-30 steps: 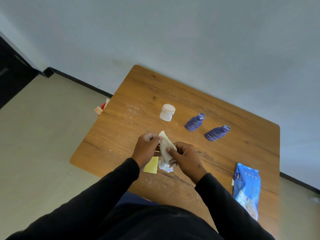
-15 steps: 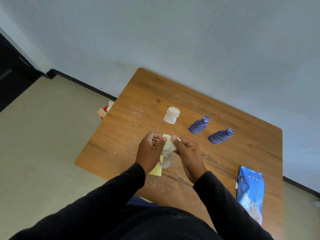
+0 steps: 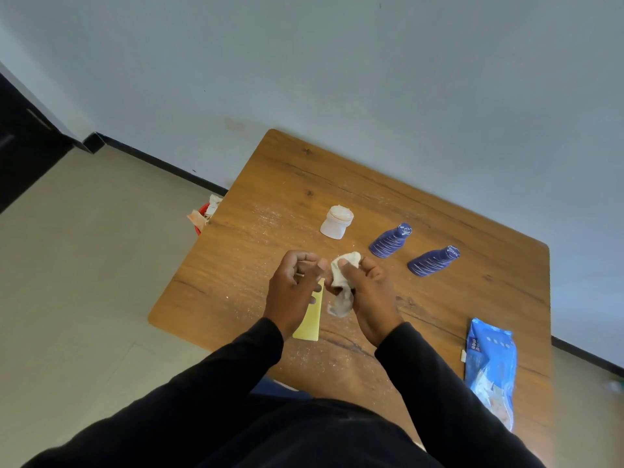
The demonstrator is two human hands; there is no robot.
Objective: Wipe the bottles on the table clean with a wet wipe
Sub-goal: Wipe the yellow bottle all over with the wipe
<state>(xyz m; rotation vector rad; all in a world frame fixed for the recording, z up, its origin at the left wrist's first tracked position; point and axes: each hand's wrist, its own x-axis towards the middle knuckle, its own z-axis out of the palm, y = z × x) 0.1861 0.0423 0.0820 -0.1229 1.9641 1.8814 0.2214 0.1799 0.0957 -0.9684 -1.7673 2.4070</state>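
A crumpled wipe (image 3: pixel 341 283) is gripped in the right hand (image 3: pixel 366 292), thumb pressed on its upper part, the lower end hanging below the palm above the table (image 3: pixel 270 184). The left hand (image 3: pixel 293 292) is held just beside it with fingers loosely curled, nothing grasped. One white bottle (image 3: pixel 336 221) and two blue bottles (image 3: pixel 391 240) (image 3: pixel 434 261) are seen upright beyond the hands, untouched; a yellow card (image 3: pixel 309 320) lies under the left hand.

Both black-sleeved forearms are reaching toward twelve o'clock. The left hand (image 3: pixel 293 288) is hovering with fingers loosely curled, holding nothing. The right hand (image 3: pixel 368 295), at its three o'clock, is pinching a crumpled wipe (image 3: pixel 341 282).
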